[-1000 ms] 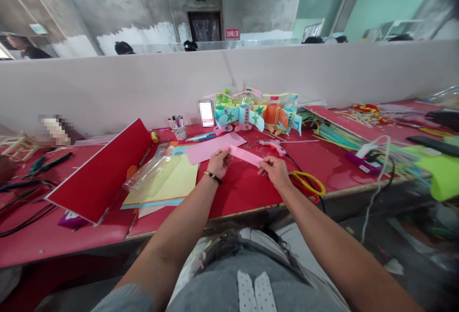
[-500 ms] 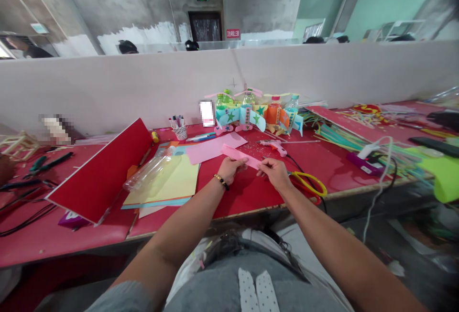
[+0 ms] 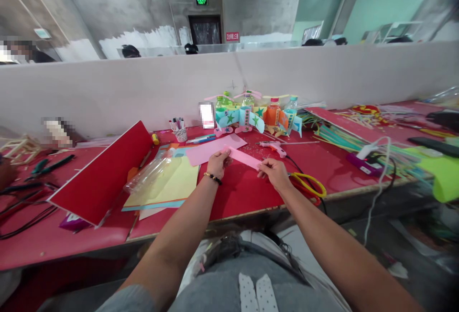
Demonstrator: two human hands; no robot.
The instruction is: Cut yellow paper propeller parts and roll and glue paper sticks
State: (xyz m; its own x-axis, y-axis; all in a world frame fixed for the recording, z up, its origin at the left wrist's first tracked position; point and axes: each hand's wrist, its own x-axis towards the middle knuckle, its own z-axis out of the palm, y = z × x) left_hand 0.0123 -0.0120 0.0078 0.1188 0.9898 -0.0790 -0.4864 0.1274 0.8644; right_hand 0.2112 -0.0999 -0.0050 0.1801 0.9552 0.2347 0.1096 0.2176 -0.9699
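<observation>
In the head view, my left hand (image 3: pixel 217 164) has slid back out to the strip's far end; half a second ago it pinched nearer the middle. My right hand (image 3: pixel 275 172) keeps its pinch on the other end. So I grip the strip (image 3: pixel 245 157) at both ends, above the red table (image 3: pixel 236 197), just in front of the pink sheet (image 3: pixel 206 149). It's pink, narrow, straight, slanting down rightward.
</observation>
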